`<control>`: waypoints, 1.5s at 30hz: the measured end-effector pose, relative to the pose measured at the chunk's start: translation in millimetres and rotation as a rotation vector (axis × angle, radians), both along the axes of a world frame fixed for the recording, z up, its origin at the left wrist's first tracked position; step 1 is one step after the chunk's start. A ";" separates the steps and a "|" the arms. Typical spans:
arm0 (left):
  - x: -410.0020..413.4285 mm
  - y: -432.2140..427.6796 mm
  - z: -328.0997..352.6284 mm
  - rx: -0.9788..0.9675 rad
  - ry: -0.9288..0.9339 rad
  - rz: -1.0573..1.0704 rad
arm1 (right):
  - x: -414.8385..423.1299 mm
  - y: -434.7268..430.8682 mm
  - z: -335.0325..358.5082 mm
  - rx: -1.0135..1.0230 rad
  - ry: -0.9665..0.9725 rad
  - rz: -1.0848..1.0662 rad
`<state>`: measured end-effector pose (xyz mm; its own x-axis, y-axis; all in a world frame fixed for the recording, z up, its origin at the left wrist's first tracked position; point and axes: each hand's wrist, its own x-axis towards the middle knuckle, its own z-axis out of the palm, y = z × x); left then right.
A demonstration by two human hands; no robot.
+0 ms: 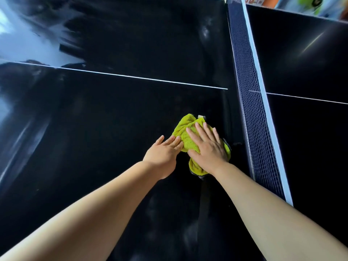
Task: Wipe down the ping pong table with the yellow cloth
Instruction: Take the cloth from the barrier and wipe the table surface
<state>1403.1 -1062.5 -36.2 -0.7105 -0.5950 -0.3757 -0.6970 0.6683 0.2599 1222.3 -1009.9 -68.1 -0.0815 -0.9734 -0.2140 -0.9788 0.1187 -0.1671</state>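
Note:
The yellow cloth [185, 129] lies bunched on the glossy black ping pong table [105, 117], close to the net. My right hand [208, 146] presses flat on top of the cloth with straight, spread fingers. My left hand [162, 151] lies flat on the table beside it, its fingertips touching the cloth's left edge. Part of the cloth is hidden under my right palm.
The net [252, 102] with its white top band runs from top to bottom just right of the cloth. A white centre line [143, 78] crosses the table beyond my hands. Colourful items [308, 4] show past the far edge at top right.

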 end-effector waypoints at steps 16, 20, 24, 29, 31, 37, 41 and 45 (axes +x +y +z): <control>151.6 248.9 13.3 0.071 -0.025 -0.070 | 140.6 255.8 10.5 0.053 -0.018 0.102; 176.9 291.0 19.9 0.075 -0.062 -0.132 | 167.7 308.3 13.4 0.073 -0.040 0.095; 184.9 318.8 26.0 0.065 -0.125 -0.243 | 177.6 350.2 14.3 0.070 -0.062 0.079; 169.9 333.0 26.4 -0.011 -0.223 -0.383 | 171.0 378.0 15.3 0.059 -0.084 0.041; 161.9 335.8 26.0 -0.045 -0.250 -0.417 | 169.0 378.2 15.7 0.065 -0.107 0.018; 122.7 310.5 26.0 -0.089 -0.259 -0.390 | 139.8 328.9 25.5 0.105 -0.104 -0.039; 82.6 258.9 23.1 -0.091 -0.234 -0.309 | 104.3 264.9 29.1 0.132 -0.071 -0.065; 46.8 192.5 18.3 -0.095 -0.197 -0.243 | 67.7 192.2 25.3 0.148 -0.026 -0.057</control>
